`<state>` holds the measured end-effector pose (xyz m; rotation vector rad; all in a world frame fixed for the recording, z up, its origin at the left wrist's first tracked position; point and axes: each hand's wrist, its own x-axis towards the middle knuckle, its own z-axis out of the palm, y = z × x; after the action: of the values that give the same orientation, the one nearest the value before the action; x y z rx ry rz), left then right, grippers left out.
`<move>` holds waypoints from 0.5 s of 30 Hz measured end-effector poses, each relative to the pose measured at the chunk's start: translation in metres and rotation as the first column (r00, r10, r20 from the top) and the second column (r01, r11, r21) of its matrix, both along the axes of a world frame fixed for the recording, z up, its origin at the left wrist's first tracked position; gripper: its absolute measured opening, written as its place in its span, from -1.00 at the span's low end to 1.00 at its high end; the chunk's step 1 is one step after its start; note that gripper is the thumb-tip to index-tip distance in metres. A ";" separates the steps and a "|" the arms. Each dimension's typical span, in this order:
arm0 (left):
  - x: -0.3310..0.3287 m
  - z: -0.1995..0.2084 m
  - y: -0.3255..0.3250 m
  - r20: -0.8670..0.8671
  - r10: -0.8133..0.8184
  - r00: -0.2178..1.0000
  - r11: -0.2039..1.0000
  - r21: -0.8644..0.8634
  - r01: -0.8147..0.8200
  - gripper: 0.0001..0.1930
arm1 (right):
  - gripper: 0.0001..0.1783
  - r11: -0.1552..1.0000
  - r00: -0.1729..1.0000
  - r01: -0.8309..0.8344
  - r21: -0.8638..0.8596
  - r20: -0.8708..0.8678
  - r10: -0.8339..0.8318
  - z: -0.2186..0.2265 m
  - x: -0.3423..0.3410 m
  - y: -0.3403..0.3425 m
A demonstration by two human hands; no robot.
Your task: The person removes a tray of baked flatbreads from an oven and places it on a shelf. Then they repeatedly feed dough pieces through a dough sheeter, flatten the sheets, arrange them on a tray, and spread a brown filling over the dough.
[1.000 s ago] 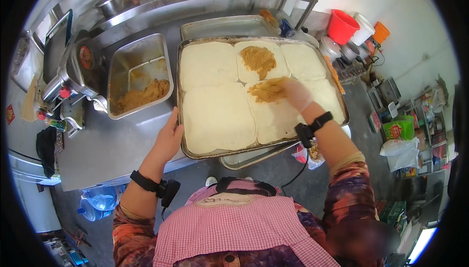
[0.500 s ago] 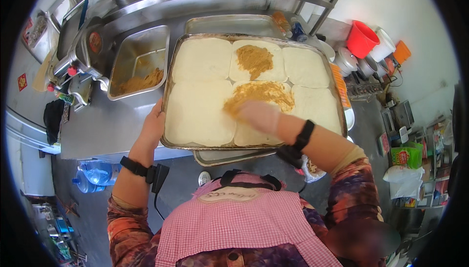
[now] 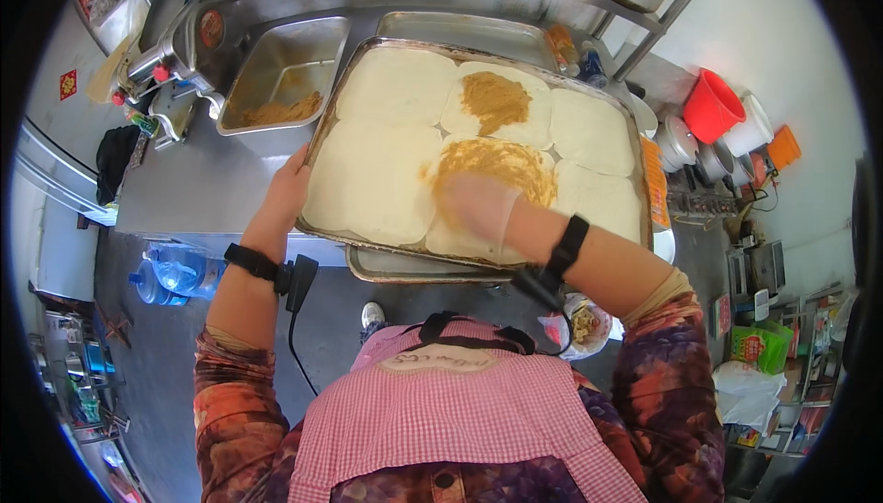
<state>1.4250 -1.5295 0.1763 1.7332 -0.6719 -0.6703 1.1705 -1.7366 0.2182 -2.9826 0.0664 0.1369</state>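
Note:
A large rimmed baking tray [image 3: 395, 247] lies tilted across the steel counter, holding several pale dough sheets side by side. My left hand [image 3: 289, 186] grips the tray's left rim; some of its fingers are hidden. In a clear glove, my right hand [image 3: 478, 209] presses on the front middle dough sheet [image 3: 451, 241], over smeared brown paste [image 3: 506, 163]. Motion blurs its fingers. A thicker mound of brown paste [image 3: 497, 103] sits on the back middle sheet. The left and right sheets are mostly plain, with a small brown smudge on the front left one.
Behind my left hand, a deep steel pan [image 3: 241, 89] contains more brown paste. Another tray [image 3: 478, 29] lies at the back, and one [image 3: 368, 268] juts out under the front edge. A machine [image 3: 198, 43] stands left; a red bucket [image 3: 713, 103] and pots are at right.
My right hand has rubbed over the front middle sheet, shifting slightly right, and the smear looks more spread out. The view has shifted; my left hand stays at the tray's rim.

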 end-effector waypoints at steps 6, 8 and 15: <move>-0.002 0.002 0.001 0.093 0.009 0.996 0.998 0.064 -0.015 -0.50 | -0.84 0.983 0.981 -0.007 0.185 0.194 -0.029 -0.002 -0.033 -0.035; -0.004 0.003 0.001 0.113 0.032 0.993 0.997 0.063 -0.039 -0.51 | -0.84 0.954 0.945 0.278 0.114 0.143 -0.293 -0.002 -0.039 -0.035; -0.004 -0.001 -0.001 0.006 0.051 0.999 0.999 -0.002 -0.051 -0.51 | -0.87 0.943 0.944 -0.199 0.268 0.312 0.111 -0.022 -0.088 -0.030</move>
<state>1.4207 -1.5302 0.1753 1.7455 -0.6299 -0.6297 1.0822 -1.7666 0.1964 -2.6694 -0.2094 -0.2575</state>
